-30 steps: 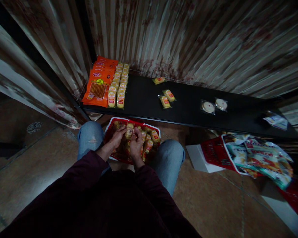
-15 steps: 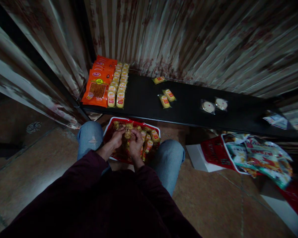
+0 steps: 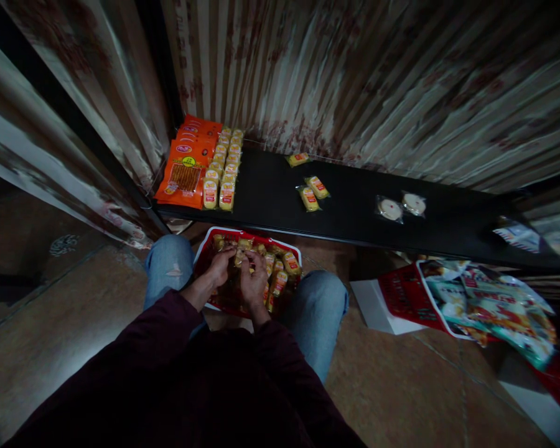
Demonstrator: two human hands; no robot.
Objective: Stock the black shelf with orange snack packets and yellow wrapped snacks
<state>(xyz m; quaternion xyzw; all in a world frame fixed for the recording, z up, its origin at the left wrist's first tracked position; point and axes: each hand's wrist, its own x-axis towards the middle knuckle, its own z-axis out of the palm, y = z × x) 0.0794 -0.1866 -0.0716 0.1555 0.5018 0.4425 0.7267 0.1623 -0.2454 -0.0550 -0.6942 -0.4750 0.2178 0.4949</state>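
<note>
I crouch over a red box [image 3: 204, 244] full of small yellow snack packets [image 3: 280, 277], set on the floor between my knees. My left hand [image 3: 221, 266] and my right hand [image 3: 253, 281] are both inside the box, fingers curled around yellow packets [image 3: 239, 256] held between them. Above the box runs a low black shelf [image 3: 345, 211]. On its left end lie orange snack bags [image 3: 185, 176] beside two rows of yellow packets [image 3: 221, 175]. Further right on the shelf lie loose yellow packets [image 3: 310, 191] and two round white cakes in clear wrap [image 3: 401, 206].
A second red and white box [image 3: 404, 292] of green and white snack bags [image 3: 488, 305] lies on the tiled floor at the right. A striped corrugated wall [image 3: 354, 81] stands behind the shelf. A pale packet [image 3: 518, 233] sits at the shelf's right end.
My hands have sunk a little deeper into the red box, still working the same yellow packets. The view has tilted slightly downward.
</note>
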